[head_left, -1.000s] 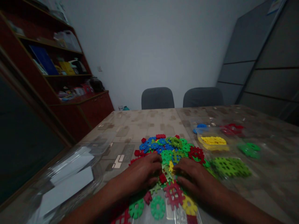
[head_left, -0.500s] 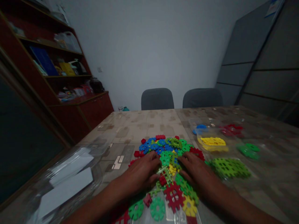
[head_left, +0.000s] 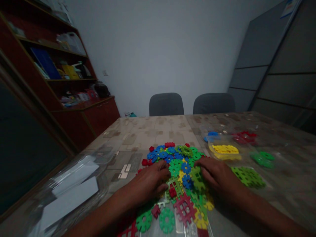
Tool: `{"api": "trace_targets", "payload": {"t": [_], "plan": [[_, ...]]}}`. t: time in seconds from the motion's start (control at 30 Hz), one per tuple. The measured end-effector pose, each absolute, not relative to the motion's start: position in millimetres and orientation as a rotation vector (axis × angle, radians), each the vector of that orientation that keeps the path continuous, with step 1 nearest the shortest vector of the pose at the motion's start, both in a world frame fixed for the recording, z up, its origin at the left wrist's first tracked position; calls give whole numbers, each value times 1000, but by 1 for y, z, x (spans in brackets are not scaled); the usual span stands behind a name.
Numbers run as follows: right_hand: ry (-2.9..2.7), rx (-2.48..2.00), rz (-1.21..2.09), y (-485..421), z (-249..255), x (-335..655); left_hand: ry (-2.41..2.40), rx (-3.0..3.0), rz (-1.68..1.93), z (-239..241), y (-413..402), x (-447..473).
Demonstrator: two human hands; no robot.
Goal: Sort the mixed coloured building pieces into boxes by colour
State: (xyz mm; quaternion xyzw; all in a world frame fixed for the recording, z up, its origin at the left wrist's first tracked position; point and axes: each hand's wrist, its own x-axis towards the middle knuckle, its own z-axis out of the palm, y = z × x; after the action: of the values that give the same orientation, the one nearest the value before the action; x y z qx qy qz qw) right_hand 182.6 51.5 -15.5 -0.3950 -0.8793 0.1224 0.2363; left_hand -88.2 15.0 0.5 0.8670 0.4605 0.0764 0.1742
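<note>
A heap of toothed plastic building pieces, flat squares and round snowflake discs in several colours, lies before me. My right hand grips a light green square building piece at the heap's right side, tilted up. My left hand rests against the heap's left side, fingers loosely curled and thumb apart, with nothing visible in it. Near its thumb are a small red piece and a light green windowed square. Blue discs lie between the hands. Closer to me are a red square and a green disc.
On the right stand clear containers with yellow pieces, light green squares, green discs, red pieces and blue pieces. White cards in clear plastic lie left. Two chairs stand behind the table.
My right hand has moved slightly right and lifted a light green square out of the heap, uncovering blue discs. My left hand has stayed nearly still.
</note>
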Motion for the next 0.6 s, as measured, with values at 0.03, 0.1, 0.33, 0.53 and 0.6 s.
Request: {"api": "trace_targets", "payload": {"t": [0.03,0.1,0.33,0.53,0.6], "plan": [[-2485,-1067,424,49,-11,182,1305,2461,213,0,15,-88],[-2620,-1015,587,43,-5,181,1303,2468,205,0,14,-89],[-2693,-1037,771,31,-2,189,1314,2441,207,7,12,-88],[-2754,-1238,886,30,1,193,1292,2473,211,1,14,-91],[-2725,-1285,936,30,0,192,1301,2469,201,1,14,-91]]}}
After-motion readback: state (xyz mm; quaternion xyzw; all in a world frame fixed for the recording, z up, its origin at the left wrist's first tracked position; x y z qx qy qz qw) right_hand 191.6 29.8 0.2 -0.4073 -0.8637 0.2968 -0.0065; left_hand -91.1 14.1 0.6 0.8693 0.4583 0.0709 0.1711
